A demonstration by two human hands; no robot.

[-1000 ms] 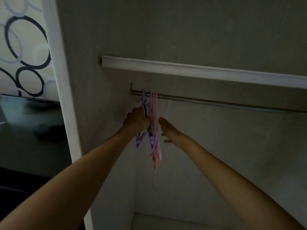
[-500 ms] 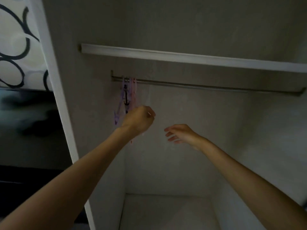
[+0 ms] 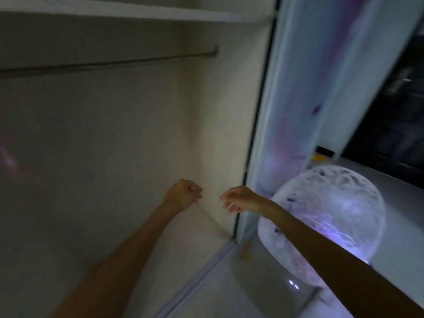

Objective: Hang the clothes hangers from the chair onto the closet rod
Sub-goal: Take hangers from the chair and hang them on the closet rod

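Hangers are out of view; the rod (image 3: 110,64) shows bare here. Left hand (image 3: 182,195) loosely curled, right hand (image 3: 238,199) relaxed, both empty. More hangers probably remain.

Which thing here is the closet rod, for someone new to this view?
Start at the pale shelf edge across the top. Just beneath it runs the closet rod, ending in a small bracket at the right side wall. It is the only thin dark bar, bare in this view.

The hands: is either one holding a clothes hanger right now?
No: the left hand and the right hand both hang empty with loosely curled fingers, well below the closet rod.
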